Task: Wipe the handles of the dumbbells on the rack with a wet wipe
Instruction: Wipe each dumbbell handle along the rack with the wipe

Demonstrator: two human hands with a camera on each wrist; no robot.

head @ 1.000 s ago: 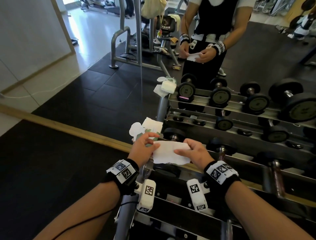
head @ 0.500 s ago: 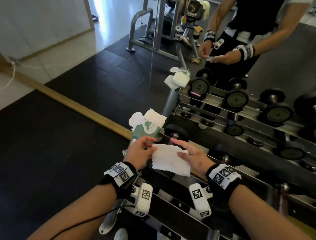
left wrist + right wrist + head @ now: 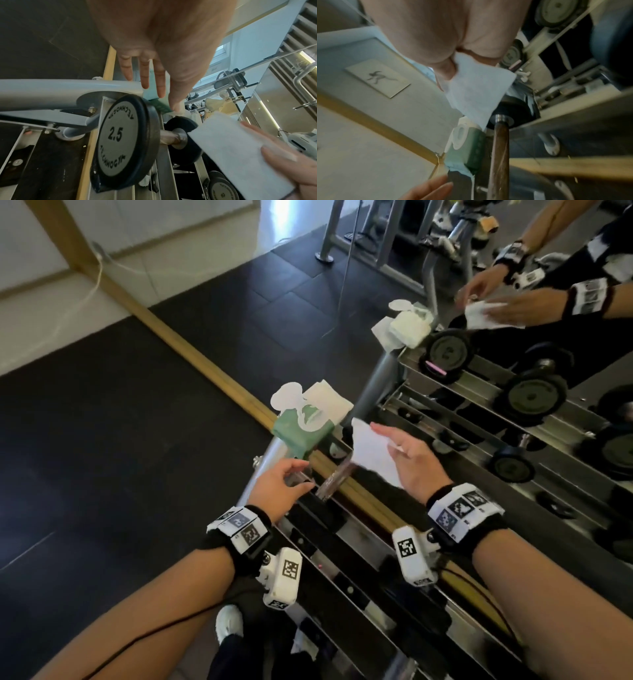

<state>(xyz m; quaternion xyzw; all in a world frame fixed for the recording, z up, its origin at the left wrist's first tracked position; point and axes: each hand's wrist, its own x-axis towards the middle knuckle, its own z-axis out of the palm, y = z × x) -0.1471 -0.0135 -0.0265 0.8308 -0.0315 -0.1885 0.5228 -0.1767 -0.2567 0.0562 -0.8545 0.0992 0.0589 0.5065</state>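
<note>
**Wipe held above the handle of the end dumbbell, left hand free beside it**

The rack (image 3: pixel 346 546) runs away from the person towards a mirror, its sloped metal rails carrying the dumbbells; the nearest one, at the rack's left end, is the dumbbell (image 3: pixel 126 142) marked 2.5, lying on its side with one disc towards the person and the other towards the mirror; its handle (image 3: pixel 498 155) is a dark bar whose long axis runs front to back, roughly along the line of the forearms, so I judge a wipe will have to travel lengthways between the two discs.

The right hand (image 3: pixel 407 453) is the nearer one to that bar; it sits above and slightly right of the handle, fingers curled on the wet wipe (image 3: pixel 371 455), which hangs down as a flat white sheet with its lower corner near the far end of the handle, apart from it as far as the right wrist view shows; whether it touches cannot be told for certain.

The left hand (image 3: pixel 279 489) lies to the left of the handle, over the near disc, fingers loosely spread and holding nothing.

The green wipe pack (image 3: pixel 301 428) rests on the rack's left end post, just beyond the left fingertips, with a loose sheet poking from its open flap.
</note>
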